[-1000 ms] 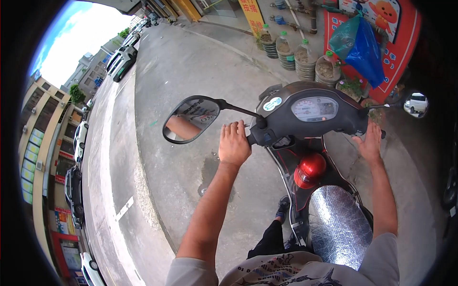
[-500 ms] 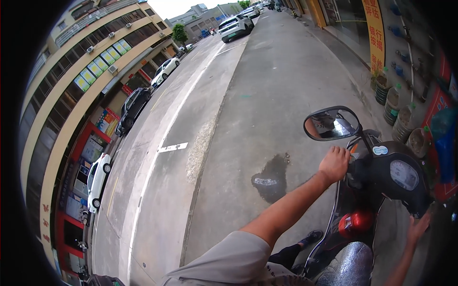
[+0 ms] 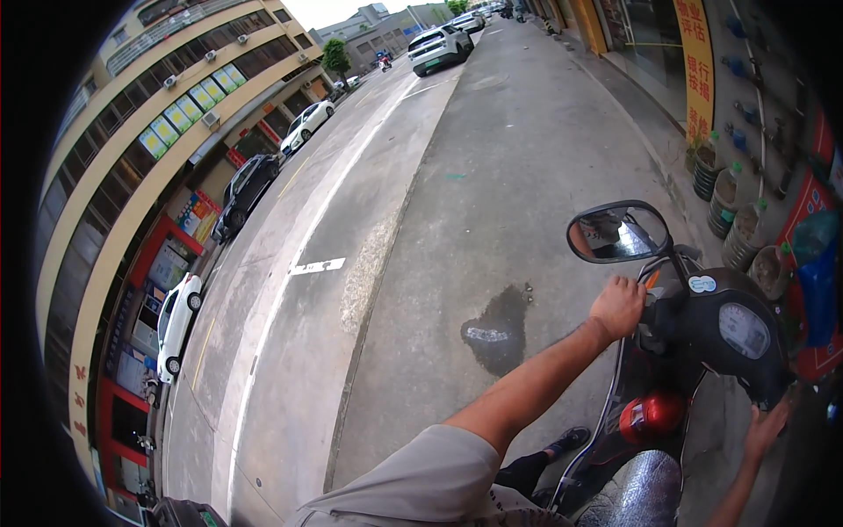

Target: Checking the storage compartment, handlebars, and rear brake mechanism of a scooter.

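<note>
A dark electric scooter (image 3: 746, 290) stands at the right, with a round dial in its handlebar cover. My left hand (image 3: 618, 306) is closed round the left handlebar grip, just below the oval mirror (image 3: 619, 232). At the other end of the handlebar, my right hand (image 3: 766, 430) is closed on the right grip, its fingers partly hidden in shadow. A shiny red rounded object (image 3: 652, 416) sits in the footwell. Behind it is the seat, under a silvery cover (image 3: 641, 485). My foot (image 3: 569, 441) is on the left side of the scooter.
A wet patch (image 3: 499, 338) darkens the concrete left of the scooter. Cut plastic bottles used as pots (image 3: 745, 233) line the wall at right. A white car (image 3: 439, 49) is parked ahead; more cars (image 3: 180, 325) stand along the building at left.
The view has shifted slightly, and the mirror and handlebar sit a little further right and lower. Both hands keep their places on the handlebar. A distant rider has moved slightly.
</note>
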A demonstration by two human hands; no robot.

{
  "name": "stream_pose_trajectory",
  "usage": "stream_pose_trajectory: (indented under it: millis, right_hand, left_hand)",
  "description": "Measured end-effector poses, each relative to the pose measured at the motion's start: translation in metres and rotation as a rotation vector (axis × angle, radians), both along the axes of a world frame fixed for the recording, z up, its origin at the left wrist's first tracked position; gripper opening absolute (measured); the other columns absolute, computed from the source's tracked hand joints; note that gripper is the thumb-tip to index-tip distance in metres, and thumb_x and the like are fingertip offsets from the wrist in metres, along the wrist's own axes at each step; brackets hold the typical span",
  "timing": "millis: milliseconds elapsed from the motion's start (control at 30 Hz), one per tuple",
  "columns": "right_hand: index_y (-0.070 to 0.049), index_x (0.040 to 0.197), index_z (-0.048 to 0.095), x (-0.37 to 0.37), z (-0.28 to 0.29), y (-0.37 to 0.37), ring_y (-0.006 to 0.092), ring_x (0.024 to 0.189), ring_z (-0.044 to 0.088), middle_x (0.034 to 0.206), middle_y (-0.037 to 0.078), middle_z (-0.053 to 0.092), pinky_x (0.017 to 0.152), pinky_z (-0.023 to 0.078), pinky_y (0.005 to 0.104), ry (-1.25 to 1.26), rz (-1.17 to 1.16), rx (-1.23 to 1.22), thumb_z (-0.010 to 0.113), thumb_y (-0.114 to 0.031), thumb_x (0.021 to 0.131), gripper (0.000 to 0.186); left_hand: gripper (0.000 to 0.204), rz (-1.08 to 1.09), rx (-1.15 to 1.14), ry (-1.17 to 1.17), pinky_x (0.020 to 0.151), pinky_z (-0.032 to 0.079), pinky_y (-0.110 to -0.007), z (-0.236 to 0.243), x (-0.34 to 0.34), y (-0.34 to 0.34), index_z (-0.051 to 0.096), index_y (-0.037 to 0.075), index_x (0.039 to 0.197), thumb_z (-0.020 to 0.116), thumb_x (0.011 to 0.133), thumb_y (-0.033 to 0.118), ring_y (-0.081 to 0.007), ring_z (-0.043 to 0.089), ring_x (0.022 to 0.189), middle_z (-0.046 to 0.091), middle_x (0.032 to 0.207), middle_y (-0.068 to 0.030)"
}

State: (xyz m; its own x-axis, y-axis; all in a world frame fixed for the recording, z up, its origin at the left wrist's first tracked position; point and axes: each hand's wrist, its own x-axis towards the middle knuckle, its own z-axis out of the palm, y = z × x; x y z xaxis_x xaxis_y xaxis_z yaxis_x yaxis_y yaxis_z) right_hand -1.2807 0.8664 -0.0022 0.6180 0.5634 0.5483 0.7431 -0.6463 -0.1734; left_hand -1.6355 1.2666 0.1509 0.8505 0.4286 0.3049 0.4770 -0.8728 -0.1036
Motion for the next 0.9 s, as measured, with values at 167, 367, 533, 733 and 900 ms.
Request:
stream_pose_trajectory:
  millis: [167,367,533,733,900]
  right_hand:
    - [0.002,0.146,0.031,-0.011,0.011,0.007,0.0433,0.136,0.032,0.145,0.027,0.037,0.113,0.024,0.0497,0.006,-0.035,-0.008,0.072,-0.028,0.081,0.083]
    - [0.002,0.146,0.031,0.002,-0.003,-0.001,0.0430,0.136,0.032,0.145,0.028,0.036,0.112,0.025,0.0494,-0.044,-0.024,0.013,0.073,-0.025,0.081,0.083]
    - [0.003,0.146,0.031,0.001,-0.006,0.001,0.0430,0.137,0.031,0.146,0.028,0.035,0.113,0.024,0.0492,-0.049,-0.021,0.001,0.072,-0.028,0.084,0.081]
    - [0.002,0.147,0.028,0.011,-0.012,-0.007,0.0431,0.138,0.029,0.148,0.027,0.033,0.114,0.022,0.0493,-0.049,0.025,-0.008,0.071,-0.034,0.084,0.084]
    - [0.002,0.148,0.026,0.020,-0.020,-0.017,0.0431,0.139,0.027,0.150,0.026,0.031,0.115,0.021,0.0502,-0.106,0.028,-0.066,0.067,-0.051,0.084,0.093]
  left_hand:
    - [0.024,-0.002,-0.009,-0.009,0.083,0.044,-0.036,-0.001,-0.001,0.000,0.060,0.002,0.096,0.057,0.079,0.019,-0.0272,0.061,0.091,0.062,0.092,-0.0128]
    - [0.025,0.003,-0.012,0.005,0.083,0.044,-0.036,0.000,0.002,0.000,0.060,0.002,0.096,0.057,0.078,0.019,-0.0273,0.061,0.092,0.062,0.093,-0.0128]
    - [0.025,0.009,0.012,-0.011,0.083,0.044,-0.036,-0.004,0.000,0.002,0.060,0.002,0.096,0.057,0.079,0.020,-0.0272,0.061,0.092,0.063,0.093,-0.0128]
    - [0.036,-0.001,-0.010,-0.085,0.098,0.040,-0.042,0.002,0.000,-0.001,0.058,-0.001,0.114,0.052,0.086,0.020,-0.0317,0.057,0.103,0.061,0.101,-0.0163]
    - [0.043,-0.042,0.186,-0.264,0.110,0.032,-0.047,-0.011,0.002,0.002,0.052,-0.001,0.126,0.049,0.088,0.021,-0.0347,0.054,0.111,0.058,0.110,-0.0191]
